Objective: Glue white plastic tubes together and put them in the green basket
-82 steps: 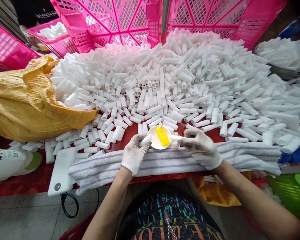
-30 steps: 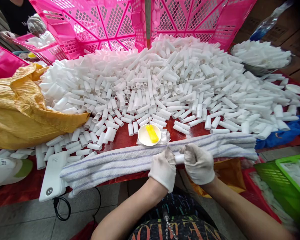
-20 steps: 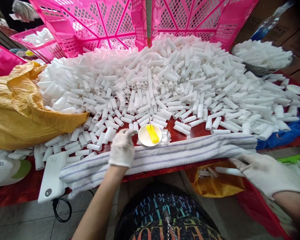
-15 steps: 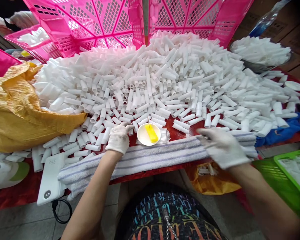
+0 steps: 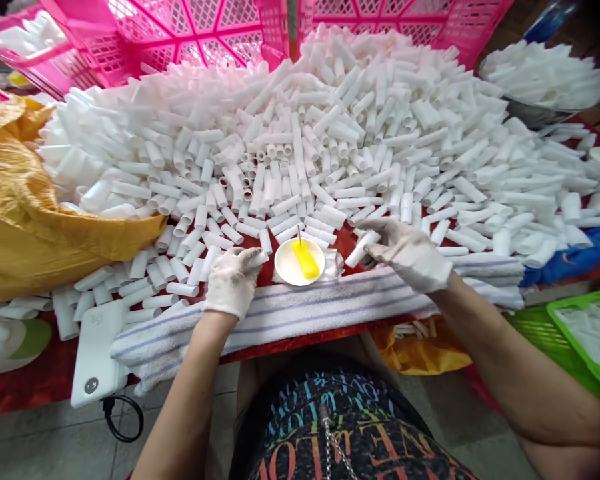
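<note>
A big heap of short white tubes covers the red tabletop. Near its front edge stands a small white dish holding a yellow block with a thin dark pin upright in it. Left of the dish, my left hand, in a white glove, pinches a short white tube. On the right, my gloved right hand has thumb and fingers around another white tube. A striped towel lies along the table edge beneath both wrists.
Pink crates stand behind the heap. A yellow sack and a white power bank with a cable are at left. A filled bowl sits back right, a green basket front right.
My right hand has moved left and slightly up, and its fingers now close on a tube. My left hand stays beside the dish. The camera view has shifted slightly.
</note>
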The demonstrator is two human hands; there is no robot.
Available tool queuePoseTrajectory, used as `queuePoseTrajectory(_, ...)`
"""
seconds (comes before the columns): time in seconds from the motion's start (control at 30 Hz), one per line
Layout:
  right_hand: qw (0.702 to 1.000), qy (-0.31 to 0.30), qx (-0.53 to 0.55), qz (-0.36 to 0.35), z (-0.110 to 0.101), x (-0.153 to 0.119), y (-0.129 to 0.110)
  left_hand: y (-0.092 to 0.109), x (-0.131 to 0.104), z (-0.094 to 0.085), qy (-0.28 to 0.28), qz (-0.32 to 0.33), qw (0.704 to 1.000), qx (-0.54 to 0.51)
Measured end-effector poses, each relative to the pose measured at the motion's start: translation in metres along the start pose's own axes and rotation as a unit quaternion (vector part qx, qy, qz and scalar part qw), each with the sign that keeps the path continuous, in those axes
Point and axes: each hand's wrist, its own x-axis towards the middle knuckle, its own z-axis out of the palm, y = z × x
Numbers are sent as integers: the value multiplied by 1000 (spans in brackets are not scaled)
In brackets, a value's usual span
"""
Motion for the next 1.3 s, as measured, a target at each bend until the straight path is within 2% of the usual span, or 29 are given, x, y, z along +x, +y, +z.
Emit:
queuePoseTrajectory(0.07,984,-96,118,91,11,-7,-4,6,-6,3,41,-15,998,-48)
queuePoseTrajectory(0.1,963,-125,189,144,20,-8,-4,10,-8,5,53,-17,996,-69)
queuePoseTrajectory(0.17,927,-129,279,214,41,-5,0,19,-12,10,66,-17,992,-109)
queuePoseTrajectory(0.2,930,-107,279,216,51,-2,4,24,-14,12,67,-22,989,-131)
queuePoseTrajectory(0.27,958,-55,227,165,65,5,16,31,-16,18,63,-51,980,-181)
queuePoseTrajectory(0.33,984,-23,168,58,70,9,28,35,-17,22,56,-99,967,-229)
queuePoseTrajectory(0.4,989,-22,140,-43,69,7,38,36,-17,24,47,-135,954,-265)
queuePoseTrajectory(0.47,988,-35,126,-85,65,3,43,36,-16,23,37,-149,943,-294)
queuePoseTrajectory(0.6,995,-55,54,-61,59,-3,41,35,-15,19,12,-140,938,-316)
queuePoseTrajectory(0.73,988,-73,22,-134,58,-1,39,36,-16,15,5,-155,936,-316)
queuePoseTrajectory(0.83,988,-83,10,-132,57,-3,44,34,-17,17,-2,-175,917,-357)
queuePoseTrajectory(0.97,991,-68,32,-115,60,-9,51,34,-19,18,-6,-176,901,-397)
queuePoseTrajectory(1.13,978,-44,67,-194,65,-11,52,39,-20,16,-17,-191,895,-402)
queuePoseTrajectory(1.3,986,-59,68,-139,64,-11,41,40,-22,12,-17,-210,902,-377)
